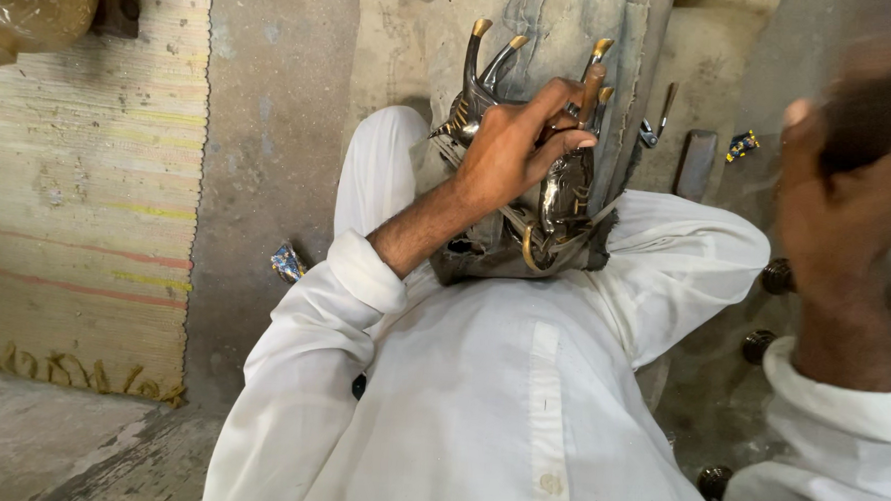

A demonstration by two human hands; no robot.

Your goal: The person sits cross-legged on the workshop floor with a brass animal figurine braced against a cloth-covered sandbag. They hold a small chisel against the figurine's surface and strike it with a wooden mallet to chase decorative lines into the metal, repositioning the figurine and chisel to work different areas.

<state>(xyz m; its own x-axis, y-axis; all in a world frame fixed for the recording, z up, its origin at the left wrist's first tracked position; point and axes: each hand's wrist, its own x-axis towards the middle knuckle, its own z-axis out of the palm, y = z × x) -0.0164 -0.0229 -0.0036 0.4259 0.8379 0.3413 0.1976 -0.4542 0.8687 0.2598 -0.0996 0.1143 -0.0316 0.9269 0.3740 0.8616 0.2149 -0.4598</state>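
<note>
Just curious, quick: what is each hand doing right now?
Left hand: closed on a metal horned figurine.
Right hand: raised, blurred; grip cannot be told.

You've got one view only, from the camera on your head, tilted steeply down over your own chest and lap. It sits close: your white shirt [489, 403] fills the frame from centre to 6 o'clock. The concrete floor [271, 123] runs to 12 o'clock, a woven mat [79, 164] lies at 9 o'clock.

Dark silver metal figure [530, 154] – gold tips; white shirt [479, 402]; striped mat [78, 184]
</note>
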